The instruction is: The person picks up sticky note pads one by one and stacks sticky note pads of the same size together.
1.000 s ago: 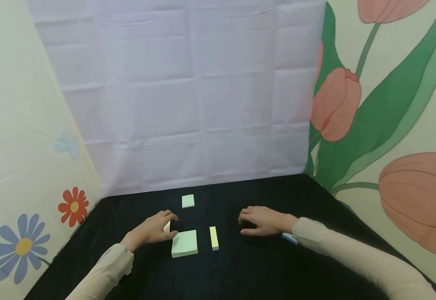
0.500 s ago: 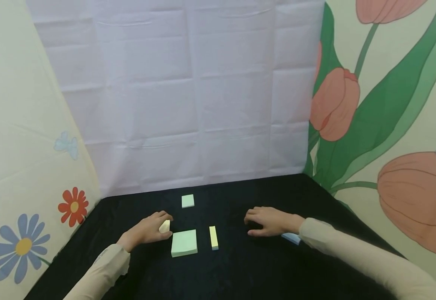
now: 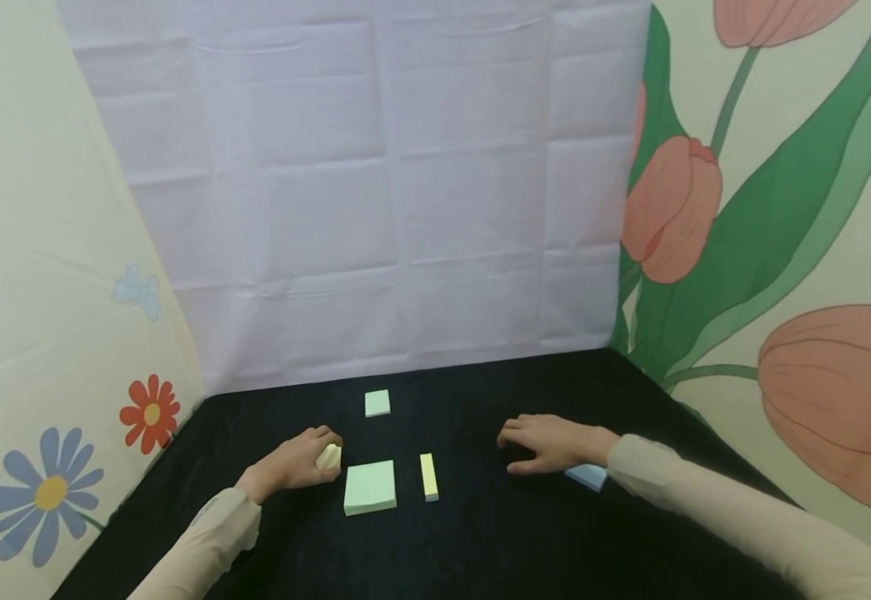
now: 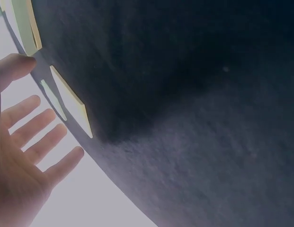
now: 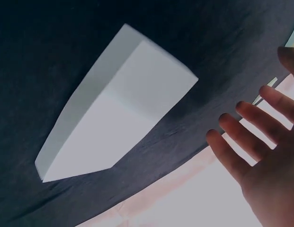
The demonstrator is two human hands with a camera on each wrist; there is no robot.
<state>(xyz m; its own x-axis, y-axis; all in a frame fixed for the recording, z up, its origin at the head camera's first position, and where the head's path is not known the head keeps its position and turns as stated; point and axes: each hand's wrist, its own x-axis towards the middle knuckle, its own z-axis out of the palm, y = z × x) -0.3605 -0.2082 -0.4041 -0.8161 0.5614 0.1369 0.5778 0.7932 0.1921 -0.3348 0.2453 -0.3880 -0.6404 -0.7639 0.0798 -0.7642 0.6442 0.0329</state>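
My left hand (image 3: 291,460) hovers low at the left with fingers spread and relaxed, holding nothing. A pale yellow sticky-note pad (image 3: 328,456) shows between its thumb and fingers; the left wrist view has that yellow pad (image 4: 73,101) lying beyond the fingertips. Beside the thumb lies a large green sticky-note pad (image 3: 370,487). My right hand (image 3: 555,444) hangs at the right, its fingers loosely bent around nothing. Partly hidden under that wrist is a blue pad (image 3: 588,477); a thick pale block (image 5: 118,104) fills the middle of the right wrist view.
A small green sticky-note pad (image 3: 377,403) lies farther back on the black cloth (image 3: 473,542). Between the hands stands a narrow yellow strip pad (image 3: 429,477) with a bluish lower edge. A white curtain (image 3: 405,208) rises behind the table, with flowered cloth on both sides.
My right hand has drifted to the right, and more of the blue pad shows. The left hand has pulled back slightly left, uncovering more of the yellow pad.
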